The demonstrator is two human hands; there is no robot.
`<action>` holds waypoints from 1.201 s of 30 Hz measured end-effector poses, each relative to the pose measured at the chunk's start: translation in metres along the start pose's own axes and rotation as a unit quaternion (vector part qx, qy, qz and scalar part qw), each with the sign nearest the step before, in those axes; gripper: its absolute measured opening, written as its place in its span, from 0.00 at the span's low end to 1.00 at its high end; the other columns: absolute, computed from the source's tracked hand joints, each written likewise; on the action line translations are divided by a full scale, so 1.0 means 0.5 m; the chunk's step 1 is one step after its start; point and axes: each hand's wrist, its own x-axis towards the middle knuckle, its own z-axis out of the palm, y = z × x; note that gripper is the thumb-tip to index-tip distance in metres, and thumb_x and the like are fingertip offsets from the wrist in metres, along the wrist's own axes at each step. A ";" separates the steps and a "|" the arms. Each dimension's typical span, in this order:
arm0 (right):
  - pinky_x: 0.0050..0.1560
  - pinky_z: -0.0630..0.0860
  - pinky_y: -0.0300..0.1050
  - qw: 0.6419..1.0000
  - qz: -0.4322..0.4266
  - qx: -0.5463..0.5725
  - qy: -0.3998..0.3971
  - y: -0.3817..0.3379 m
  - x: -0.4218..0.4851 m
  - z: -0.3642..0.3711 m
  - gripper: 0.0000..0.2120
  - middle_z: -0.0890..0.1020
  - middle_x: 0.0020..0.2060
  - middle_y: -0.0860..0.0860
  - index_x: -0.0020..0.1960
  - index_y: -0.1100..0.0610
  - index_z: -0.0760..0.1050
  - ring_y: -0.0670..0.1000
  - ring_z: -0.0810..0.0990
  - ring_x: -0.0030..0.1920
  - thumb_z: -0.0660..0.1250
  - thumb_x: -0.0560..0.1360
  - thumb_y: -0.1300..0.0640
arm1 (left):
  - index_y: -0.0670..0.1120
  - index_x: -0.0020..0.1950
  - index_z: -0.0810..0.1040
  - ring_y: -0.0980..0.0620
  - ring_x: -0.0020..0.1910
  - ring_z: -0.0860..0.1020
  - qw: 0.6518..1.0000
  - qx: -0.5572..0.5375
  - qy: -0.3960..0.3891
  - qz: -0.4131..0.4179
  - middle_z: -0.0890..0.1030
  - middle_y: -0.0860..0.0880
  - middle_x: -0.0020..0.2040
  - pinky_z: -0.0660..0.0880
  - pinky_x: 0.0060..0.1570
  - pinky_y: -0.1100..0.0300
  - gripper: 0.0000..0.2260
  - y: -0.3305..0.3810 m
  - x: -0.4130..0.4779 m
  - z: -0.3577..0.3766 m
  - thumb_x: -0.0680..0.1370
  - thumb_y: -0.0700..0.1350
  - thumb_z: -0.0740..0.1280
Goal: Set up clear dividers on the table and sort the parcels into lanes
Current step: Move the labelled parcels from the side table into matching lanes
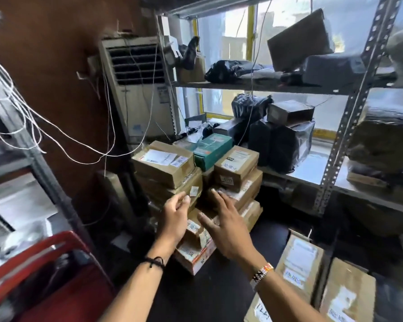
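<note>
Head view: stack of brown cardboard parcels (165, 169) sits dead ahead, just past your fingertips. Your left hand (175, 220) is loosely curled, right hand (227, 228) spread flat, both empty; right is nearer.

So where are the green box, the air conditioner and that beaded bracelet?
green box (213, 148): head view, on its top face.
air conditioner (140, 105): head view, on the white front panel below the grille.
beaded bracelet (262, 272): head view, on the beads across the wrist.
</note>
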 end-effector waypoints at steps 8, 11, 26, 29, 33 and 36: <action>0.80 0.62 0.49 0.997 0.062 0.053 0.011 -0.036 0.240 0.085 0.40 0.63 0.81 0.48 0.84 0.50 0.56 0.49 0.64 0.79 0.69 0.79 0.38 | 0.41 0.72 0.75 0.46 0.66 0.76 0.995 -0.001 0.103 -0.013 0.71 0.44 0.70 0.72 0.70 0.48 0.18 -0.054 0.234 -0.052 0.84 0.46 0.67; 0.79 0.61 0.48 0.993 0.084 0.082 0.026 -0.058 0.337 0.109 0.38 0.65 0.81 0.50 0.84 0.52 0.58 0.50 0.64 0.79 0.69 0.80 0.42 | 0.40 0.77 0.69 0.42 0.74 0.68 0.989 0.033 0.142 -0.031 0.67 0.40 0.76 0.64 0.76 0.47 0.26 -0.065 0.314 -0.078 0.83 0.49 0.68; 0.71 0.74 0.57 0.970 0.119 0.202 0.069 -0.040 0.486 0.182 0.31 0.76 0.70 0.52 0.76 0.53 0.69 0.51 0.78 0.68 0.76 0.77 0.53 | 0.42 0.81 0.67 0.44 0.83 0.53 0.983 0.145 0.104 -0.039 0.57 0.43 0.84 0.48 0.82 0.46 0.47 -0.141 0.408 -0.078 0.74 0.74 0.47; 0.68 0.77 0.58 0.961 0.080 0.244 0.099 -0.047 0.455 0.155 0.26 0.78 0.65 0.49 0.70 0.46 0.71 0.50 0.79 0.65 0.77 0.76 0.55 | 0.56 0.86 0.52 0.49 0.79 0.66 0.998 0.011 0.054 0.028 0.66 0.47 0.82 0.62 0.78 0.48 0.43 -0.114 0.401 -0.070 0.74 0.74 0.53; 0.56 0.84 0.53 0.935 0.058 0.323 0.137 -0.057 0.392 0.091 0.20 0.79 0.60 0.49 0.62 0.41 0.74 0.53 0.82 0.60 0.77 0.74 0.48 | 0.63 0.82 0.59 0.64 0.62 0.80 0.972 -0.222 -0.015 0.080 0.81 0.60 0.68 0.78 0.60 0.63 0.38 -0.039 0.389 -0.062 0.75 0.66 0.67; 0.46 0.85 0.50 0.896 0.066 0.414 0.147 -0.058 0.339 0.028 0.19 0.83 0.58 0.55 0.60 0.45 0.75 0.55 0.86 0.55 0.79 0.74 0.48 | 0.55 0.78 0.72 0.57 0.59 0.84 0.956 -0.262 -0.071 0.115 0.85 0.56 0.63 0.82 0.50 0.63 0.30 -0.004 0.367 -0.046 0.76 0.59 0.71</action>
